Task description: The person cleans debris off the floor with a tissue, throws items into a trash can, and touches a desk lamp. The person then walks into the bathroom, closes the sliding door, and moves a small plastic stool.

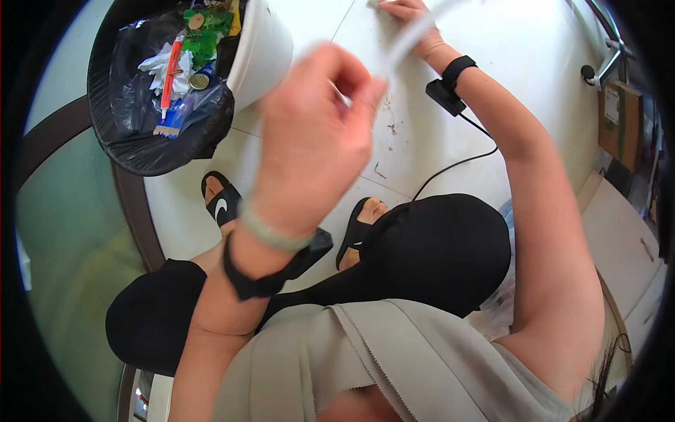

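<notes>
My left hand (316,133), blurred by motion, is raised over the floor beside the bin. Its fingers are curled in a pinch at the end of a blurred white strip (415,39), which slants up and to the right. Farther off, near the top edge, my right hand (411,21) reaches down to the floor, partly hidden behind the strip. The fingers of that hand are together at a small pale thing I cannot make out. Below the hands, crumbs (392,128) and a small bent metal piece (380,171) lie on the white floor.
At the left, a white bin (264,53) with a black liner holds tissues, a red tube and wrappers. A black cable (450,167) runs from a box at my right wrist. A cardboard box (620,123) and a metal stand leg with a caster (590,74) are at the right.
</notes>
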### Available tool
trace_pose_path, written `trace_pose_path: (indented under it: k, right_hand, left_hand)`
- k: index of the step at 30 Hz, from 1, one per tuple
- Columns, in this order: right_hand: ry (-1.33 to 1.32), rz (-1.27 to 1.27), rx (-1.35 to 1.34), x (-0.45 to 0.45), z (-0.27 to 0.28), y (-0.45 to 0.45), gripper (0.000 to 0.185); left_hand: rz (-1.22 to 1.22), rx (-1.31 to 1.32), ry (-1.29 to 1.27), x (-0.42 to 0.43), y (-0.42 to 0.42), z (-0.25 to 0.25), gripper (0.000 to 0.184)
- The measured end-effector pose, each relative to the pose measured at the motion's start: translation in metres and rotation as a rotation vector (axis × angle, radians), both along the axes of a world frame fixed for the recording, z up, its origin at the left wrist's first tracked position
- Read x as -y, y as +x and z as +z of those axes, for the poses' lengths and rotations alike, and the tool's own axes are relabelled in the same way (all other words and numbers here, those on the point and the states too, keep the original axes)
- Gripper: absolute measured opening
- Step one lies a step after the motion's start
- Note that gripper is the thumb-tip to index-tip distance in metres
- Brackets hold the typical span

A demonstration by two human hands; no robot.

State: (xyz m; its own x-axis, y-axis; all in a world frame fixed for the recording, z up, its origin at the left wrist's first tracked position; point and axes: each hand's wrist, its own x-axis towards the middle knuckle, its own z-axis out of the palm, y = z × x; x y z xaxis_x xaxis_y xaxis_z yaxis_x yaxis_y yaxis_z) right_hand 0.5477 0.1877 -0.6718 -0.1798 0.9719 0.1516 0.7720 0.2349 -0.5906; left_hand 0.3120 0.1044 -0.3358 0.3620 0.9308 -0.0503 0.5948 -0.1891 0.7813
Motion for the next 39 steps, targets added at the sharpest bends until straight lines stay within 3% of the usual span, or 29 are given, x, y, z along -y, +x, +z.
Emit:
trace_pose_path:
  k: [1,2,3,5,7,11,15,17,19,21,27,30,33,35,39]
  right_hand:
    - [-0.095,0.126,0.125,-0.002,-0.016,0.006,0.037]
    - [0.034,0.043,0.143,0.021,0.029,-0.015,0.026]
    - [0.166,-0.042,0.166,0.048,0.087,-0.045,0.028]
    - [0.201,-0.037,0.12,0.078,0.091,-0.064,0.032]
    - [0.138,0.015,-0.023,0.109,0.086,-0.073,0.033]
    - [0.082,0.106,-0.083,0.172,0.095,-0.077,0.034]
    - [-0.08,0.165,-0.226,0.242,0.098,-0.073,0.034]
    - [-0.123,0.103,-0.293,0.247,0.108,-0.071,0.029]
    - [-0.342,-0.278,-0.625,0.24,0.123,-0.059,0.022]
    - [-0.436,-0.505,-0.812,0.219,0.129,-0.027,0.016]
    - [-0.045,-0.797,-0.52,0.147,0.105,0.103,0.016]
    - [-0.024,-0.883,-0.208,0.13,0.083,0.136,0.017]
    - [0.039,-0.845,-0.115,0.127,0.067,0.124,0.018]
    - [0.082,-0.813,-0.094,0.137,0.061,0.104,0.02]
    - [0.048,-0.517,-0.054,0.186,0.085,0.025,0.029]
  left_hand:
    - [0.041,0.033,0.006,-0.01,-0.003,0.021,0.011]
    - [-0.009,0.088,0.104,-0.023,-0.014,0.032,0.009]
    - [-0.062,0.147,0.206,-0.037,-0.026,0.041,0.007]
    - [0.12,0.012,0.166,-0.047,-0.044,0.07,0.012]
    - [0.132,-0.034,0.205,-0.07,-0.075,0.079,0.015]
    - [0.259,-0.419,0.154,-0.122,-0.148,0.067,0.03]
    - [0.372,-0.521,0.134,-0.128,-0.126,0.066,0.035]
    - [0.304,-0.396,0.197,-0.135,-0.121,0.064,0.037]
    - [0.278,-0.359,0.233,-0.125,-0.098,0.067,0.035]
    - [0.251,-0.204,0.285,-0.11,-0.076,0.071,0.031]
    - [0.104,-0.02,0.413,-0.077,-0.042,0.076,0.019]
    - [0.119,0.01,0.398,-0.054,-0.029,0.077,0.018]
    - [-0.1,0.133,0.265,-0.027,-0.009,0.071,0.015]
    - [-0.114,0.229,0.046,-0.01,0.009,0.058,0.011]
    - [-0.294,0.081,-0.302,-0.013,0.014,-0.023,0.014]
